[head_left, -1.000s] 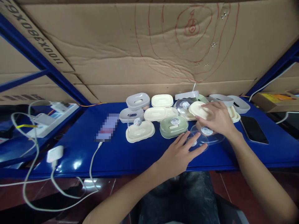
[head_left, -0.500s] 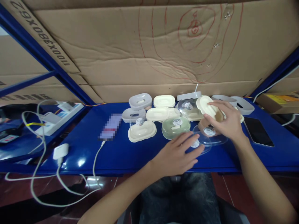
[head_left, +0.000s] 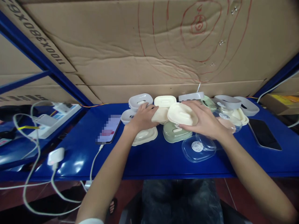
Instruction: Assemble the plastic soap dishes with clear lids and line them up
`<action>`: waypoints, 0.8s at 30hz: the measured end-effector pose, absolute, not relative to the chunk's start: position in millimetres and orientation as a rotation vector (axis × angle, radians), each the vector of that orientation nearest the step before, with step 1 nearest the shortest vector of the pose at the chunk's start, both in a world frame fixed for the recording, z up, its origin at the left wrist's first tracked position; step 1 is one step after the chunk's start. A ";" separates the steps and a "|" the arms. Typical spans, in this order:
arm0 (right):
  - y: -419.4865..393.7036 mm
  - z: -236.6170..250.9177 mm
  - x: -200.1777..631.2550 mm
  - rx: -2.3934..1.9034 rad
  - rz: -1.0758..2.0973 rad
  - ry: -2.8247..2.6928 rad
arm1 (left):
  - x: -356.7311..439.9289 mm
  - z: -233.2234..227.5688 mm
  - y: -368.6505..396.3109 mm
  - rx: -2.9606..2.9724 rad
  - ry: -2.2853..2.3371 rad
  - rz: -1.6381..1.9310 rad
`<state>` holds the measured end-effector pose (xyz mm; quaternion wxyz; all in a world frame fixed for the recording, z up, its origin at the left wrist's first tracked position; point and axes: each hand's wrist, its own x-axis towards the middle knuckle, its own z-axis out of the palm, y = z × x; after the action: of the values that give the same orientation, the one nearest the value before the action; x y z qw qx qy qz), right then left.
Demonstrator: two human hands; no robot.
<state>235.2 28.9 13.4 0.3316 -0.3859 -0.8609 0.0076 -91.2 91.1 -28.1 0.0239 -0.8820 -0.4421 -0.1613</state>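
At centre frame, the right hand (head_left: 203,117) is holding a cream dish (head_left: 180,114), the left hand (head_left: 143,117), grip unclear, touching a second dish (head_left: 160,115), clear lids (head_left: 198,153) lying unfitted below.

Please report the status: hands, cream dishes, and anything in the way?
Right hand holding cream dish. Left hand at another cream dish, grip unclear. Possibly in the way: nearby green dish.

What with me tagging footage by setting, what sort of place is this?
Probably a makeshift workstation, perhaps in a workshop or storeroom: a blue bench holds a cluster of plastic dishes, and a cardboard sheet with red lines stands behind.
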 end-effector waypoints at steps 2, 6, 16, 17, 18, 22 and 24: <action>31.0 5.5 232.6 -0.968 0.010 -2.261 | -90.9 -31.8 87.5 -2.745 -1.359 -0.457; 32.2 -3.6 240.3 -0.969 0.009 -2.266 | -93.8 -31.1 81.9 -2.754 -1.361 -0.459; 33.5 -0.1 242.8 -0.975 0.057 -2.332 | -85.5 -34.6 76.5 -2.730 -1.372 -0.418; 33.3 1.3 243.1 -0.969 0.067 -2.313 | -86.3 -33.8 75.8 -2.730 -1.355 -0.430; 32.9 2.8 243.4 -0.965 0.081 -2.286 | -87.1 -32.2 75.0 -2.728 -1.337 -0.456; 30.4 7.6 241.8 -0.982 0.147 -2.184 | -83.0 -17.4 68.0 -2.732 -1.247 -0.726; 29.2 9.0 240.0 -0.978 0.160 -2.179 | -73.8 -7.6 61.5 -2.757 -1.213 -0.894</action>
<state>240.0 29.2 9.0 0.3653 -0.3802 -0.8474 0.0623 -73.8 61.5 -7.6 -0.0002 -0.8775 -0.3861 -0.2846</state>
